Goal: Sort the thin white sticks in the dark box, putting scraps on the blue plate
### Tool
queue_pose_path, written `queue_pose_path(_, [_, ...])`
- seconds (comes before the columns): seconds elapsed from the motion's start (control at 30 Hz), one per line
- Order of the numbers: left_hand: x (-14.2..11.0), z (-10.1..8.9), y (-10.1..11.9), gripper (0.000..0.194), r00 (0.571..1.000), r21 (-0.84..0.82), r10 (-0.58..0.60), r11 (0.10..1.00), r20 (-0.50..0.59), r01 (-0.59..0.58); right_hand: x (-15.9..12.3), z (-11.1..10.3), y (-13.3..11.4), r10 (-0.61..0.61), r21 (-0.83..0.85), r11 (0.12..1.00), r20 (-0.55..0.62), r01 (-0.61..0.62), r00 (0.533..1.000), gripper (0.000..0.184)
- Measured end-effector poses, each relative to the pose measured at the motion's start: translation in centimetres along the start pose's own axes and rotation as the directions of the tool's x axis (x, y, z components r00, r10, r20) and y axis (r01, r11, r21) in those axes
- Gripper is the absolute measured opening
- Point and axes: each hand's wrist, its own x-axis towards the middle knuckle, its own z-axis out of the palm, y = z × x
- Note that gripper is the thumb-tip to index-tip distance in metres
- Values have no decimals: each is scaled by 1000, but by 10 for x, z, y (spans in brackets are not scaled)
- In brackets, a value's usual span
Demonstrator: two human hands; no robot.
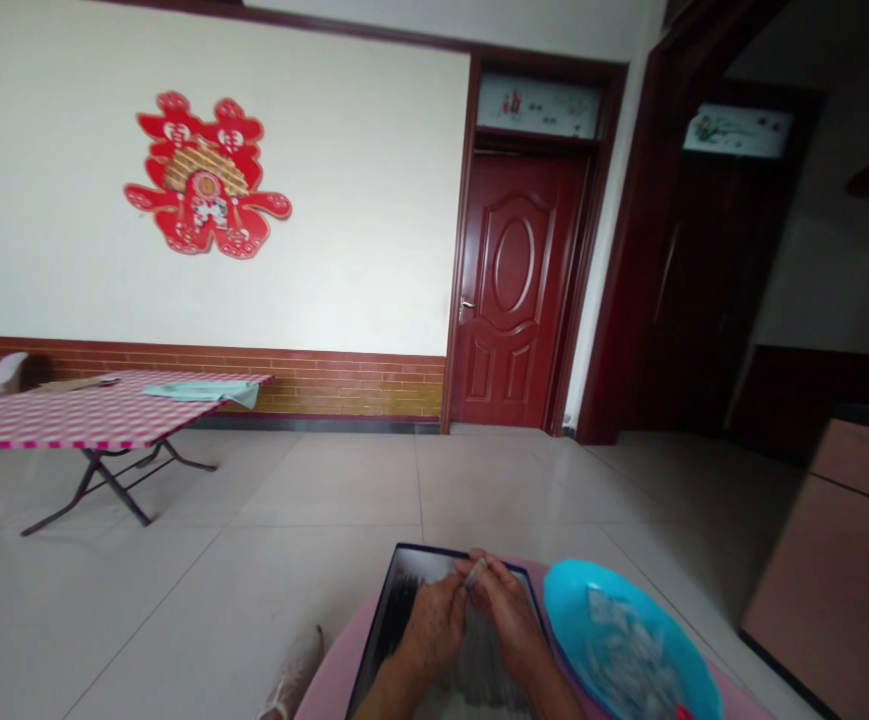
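The left hand (434,625) and right hand (507,622) are together, fingertips closed on a small pale item (474,572) held above a dark-framed tray (423,548). The tray's contents are indistinct grey strands. Good practice here is a close, steady pinch directly over the tray, with the item kept in view. To the right sits a blue basin (565,600) of translucent pieces (625,640); both rest on a pink surface (344,650). A shoe (293,675) shows at lower left. Farther off stand a folding desk (66,420) with checked cloth, a pale green cloth (205,392), a red paper-cut (205,175) and a red door (513,290). No brand or label is legible; the paper-cut cannot be read.
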Motion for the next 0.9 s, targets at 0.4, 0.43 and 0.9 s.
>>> queue_pose_path(0.4, [-2, -4, 13, 38, 992, 328, -77, 944, 103, 40, -1, 1, 8, 54, 21, 998, 6, -54, 999, 50])
queue_pose_path(0.43, [-2, -6, 15, 37, 989, 372, -95, 927, 110, 48, -1, 1, 8, 60, 22, 998, 2, -60, 998, 50])
queue_pose_path(0.9, [-8, -5, 18, 44, 974, 650, -169, 759, 149, 32, -5, 5, 12, 89, 88, 992, 12, -90, 996, 44])
